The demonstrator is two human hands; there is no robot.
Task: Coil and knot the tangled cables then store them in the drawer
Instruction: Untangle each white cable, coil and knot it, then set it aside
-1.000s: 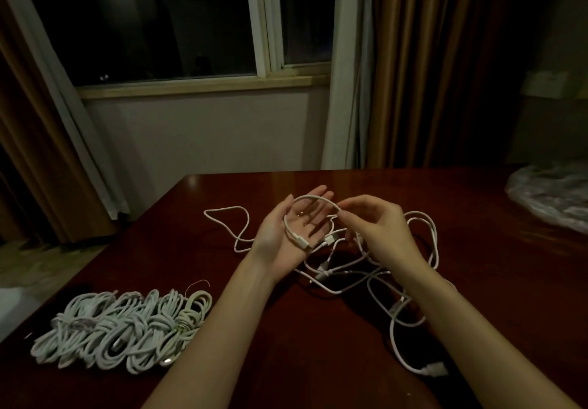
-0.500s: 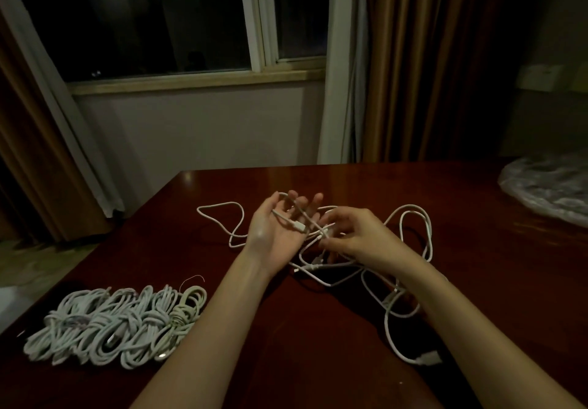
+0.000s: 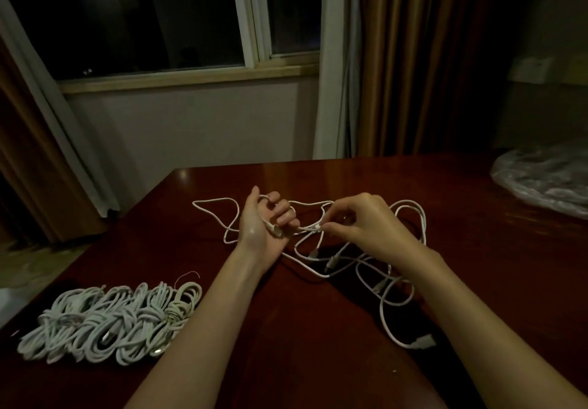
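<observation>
Your left hand (image 3: pixel 265 227) curls around one end of the white cable (image 3: pixel 410 268). Your right hand (image 3: pixel 366 228) pinches it just beside, on the right. The loose tangle lies on the table (image 3: pixel 318 329), lower right of both hands.

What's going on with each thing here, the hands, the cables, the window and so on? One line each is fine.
left hand: palm up, fingers curled round a cable end
right hand: pinching the same cable near a connector
loose cables: tangled, spread on the table, uncoiled
coiled cables: bundled and knotted, lying in a row
table: dark wood, glossy
window: shut, dark outside
curtain: drawn aside
plastic bag: crumpled, at the table's far right
</observation>
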